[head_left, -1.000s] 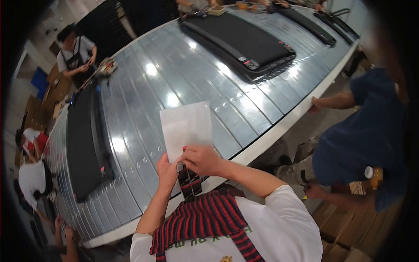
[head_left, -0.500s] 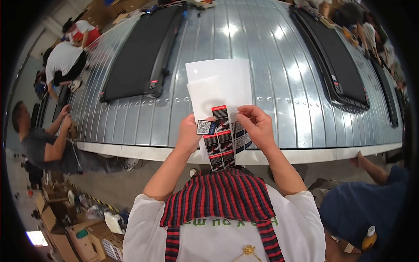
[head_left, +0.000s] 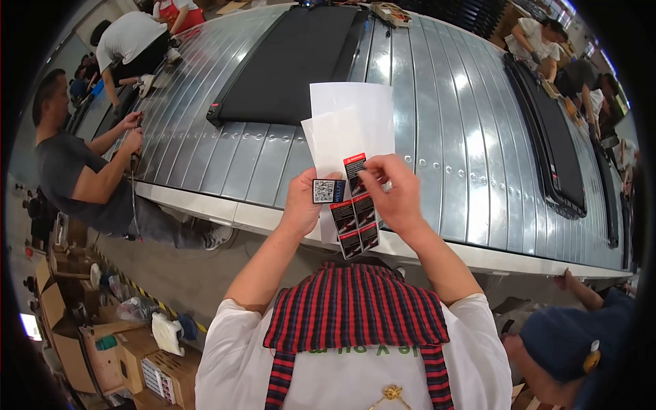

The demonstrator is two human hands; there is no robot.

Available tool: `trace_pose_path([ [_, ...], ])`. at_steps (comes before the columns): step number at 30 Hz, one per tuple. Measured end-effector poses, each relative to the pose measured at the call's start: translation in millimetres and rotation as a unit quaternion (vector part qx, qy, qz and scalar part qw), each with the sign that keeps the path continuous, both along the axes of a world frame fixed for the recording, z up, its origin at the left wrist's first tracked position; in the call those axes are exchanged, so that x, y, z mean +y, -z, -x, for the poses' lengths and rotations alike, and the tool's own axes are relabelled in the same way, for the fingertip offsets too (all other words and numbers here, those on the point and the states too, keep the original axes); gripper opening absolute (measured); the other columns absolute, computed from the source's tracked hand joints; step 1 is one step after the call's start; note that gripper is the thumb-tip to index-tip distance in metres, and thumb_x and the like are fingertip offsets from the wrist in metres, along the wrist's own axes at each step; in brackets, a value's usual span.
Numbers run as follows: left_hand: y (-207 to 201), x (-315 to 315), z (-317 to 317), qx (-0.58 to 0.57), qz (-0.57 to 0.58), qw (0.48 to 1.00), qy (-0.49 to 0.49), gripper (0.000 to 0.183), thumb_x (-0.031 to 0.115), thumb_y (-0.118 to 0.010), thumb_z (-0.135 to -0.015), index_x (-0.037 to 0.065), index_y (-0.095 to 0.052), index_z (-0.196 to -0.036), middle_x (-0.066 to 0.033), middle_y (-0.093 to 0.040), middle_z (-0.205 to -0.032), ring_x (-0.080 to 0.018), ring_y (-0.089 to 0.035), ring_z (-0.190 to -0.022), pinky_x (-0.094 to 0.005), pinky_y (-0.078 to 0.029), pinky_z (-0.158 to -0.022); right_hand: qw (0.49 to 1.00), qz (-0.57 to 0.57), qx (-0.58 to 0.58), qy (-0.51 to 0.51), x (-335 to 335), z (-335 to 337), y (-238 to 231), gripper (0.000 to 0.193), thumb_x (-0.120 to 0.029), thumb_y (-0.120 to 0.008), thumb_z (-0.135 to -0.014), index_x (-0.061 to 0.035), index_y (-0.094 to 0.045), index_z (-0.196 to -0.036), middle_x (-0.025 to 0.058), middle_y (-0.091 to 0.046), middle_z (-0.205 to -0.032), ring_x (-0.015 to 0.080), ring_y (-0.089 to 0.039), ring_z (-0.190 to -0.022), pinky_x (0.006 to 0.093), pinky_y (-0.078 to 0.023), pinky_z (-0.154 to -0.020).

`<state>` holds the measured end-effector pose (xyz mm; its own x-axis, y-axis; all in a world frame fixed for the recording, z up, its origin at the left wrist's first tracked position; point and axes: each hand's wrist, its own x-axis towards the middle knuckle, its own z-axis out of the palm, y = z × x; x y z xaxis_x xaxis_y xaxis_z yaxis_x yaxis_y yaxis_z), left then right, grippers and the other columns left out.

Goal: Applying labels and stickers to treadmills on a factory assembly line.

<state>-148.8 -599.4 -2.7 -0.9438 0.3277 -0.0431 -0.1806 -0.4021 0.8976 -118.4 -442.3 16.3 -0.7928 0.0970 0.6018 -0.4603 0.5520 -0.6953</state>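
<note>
My left hand is closed round a bundle of white backing sheets and sticker sheets, held upright over the near edge of the metal table. A square black-and-white code label with a dark blue strip lies at its thumb. Lower in the bundle hangs a sheet of red-and-black stickers, tilted, with small pictures on them. My right hand pinches at the topmost red-and-black sticker, thumb and forefinger at its right edge. Its fingers partly cover that sticker.
Beyond the bundle, a black treadmill deck lies on the slatted metal table; another deck is at the right. Co-workers stand at the left and far right; a person in blue is close by on my right. Cardboard boxes fill the lower left floor.
My right thumb and forefinger have moved in from beside the sheet onto the top red-and-black sticker. My view has turned right, and the bundle is slightly higher.
</note>
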Motion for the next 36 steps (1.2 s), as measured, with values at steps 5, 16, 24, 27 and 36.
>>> trace_pose_path([
  [5, -5.3, -19.1, 15.5, 0.019, 0.031, 0.999, 0.024, 0.020, 0.017, -0.064, -0.079, 0.002, -0.062, -0.092, -0.0006, -0.062, -0.080, -0.0054, -0.056, -0.069, -0.0193, -0.045, -0.062, 0.994, 0.070, -0.079, -0.031, -31.8, 8.7, 3.3, 0.017, 0.001, -0.064, -0.071, -0.0008, -0.056, -0.086, 0.0050, -0.056, -0.074, 0.0109, -0.054, -0.063, 0.0217, -0.044, -0.056],
  [16, -6.5, -36.8, 38.7, 0.020, 0.076, 0.996, 0.035, 0.021, 0.018, -0.063, -0.079, 0.000, -0.062, -0.089, -0.0006, -0.060, -0.074, -0.0054, -0.054, -0.063, -0.0203, -0.044, -0.055, 0.936, 0.270, -0.190, -0.124, -42.8, 35.1, 13.5, 0.010, -0.002, -0.059, -0.079, 0.0037, -0.059, -0.087, 0.0042, -0.061, -0.075, 0.0057, -0.055, -0.068, 0.0203, -0.047, -0.058],
  [24, -5.3, -35.9, 58.2, 0.033, 0.060, 0.998, 0.015, 0.018, 0.015, -0.061, -0.081, 0.000, -0.061, -0.090, -0.0002, -0.060, -0.077, -0.0051, -0.054, -0.066, -0.0201, -0.043, -0.058, 0.965, 0.186, -0.156, -0.103, -35.7, 57.4, 16.0, 0.010, -0.004, -0.060, -0.079, 0.0028, -0.060, -0.086, 0.0038, -0.061, -0.074, 0.0068, -0.056, -0.068, 0.0203, -0.047, -0.060],
  [27, -1.6, -35.1, 65.6, 0.030, 0.043, 0.998, 0.029, 0.018, 0.015, -0.060, -0.082, 0.000, -0.061, -0.090, 0.0003, -0.060, -0.078, -0.0049, -0.053, -0.067, -0.0201, -0.043, -0.059, 0.949, 0.244, -0.165, -0.109, -35.8, 64.1, 23.8, 0.010, -0.005, -0.060, -0.079, 0.0025, -0.060, -0.086, 0.0031, -0.060, -0.073, 0.0073, -0.056, -0.067, 0.0208, -0.047, -0.060],
  [36, 7.9, -69.7, 109.9, 0.044, 0.124, 0.991, -0.009, 0.017, 0.015, -0.062, -0.081, 0.000, -0.062, -0.089, 0.0003, -0.060, -0.077, -0.0044, -0.052, -0.066, -0.0207, -0.043, -0.060, 0.894, 0.386, -0.209, -0.084, -47.1, 95.3, 38.0, 0.011, -0.009, -0.057, -0.082, 0.0017, -0.059, -0.082, 0.0014, -0.057, -0.071, 0.0064, -0.052, -0.062, 0.0204, -0.044, -0.056],
])
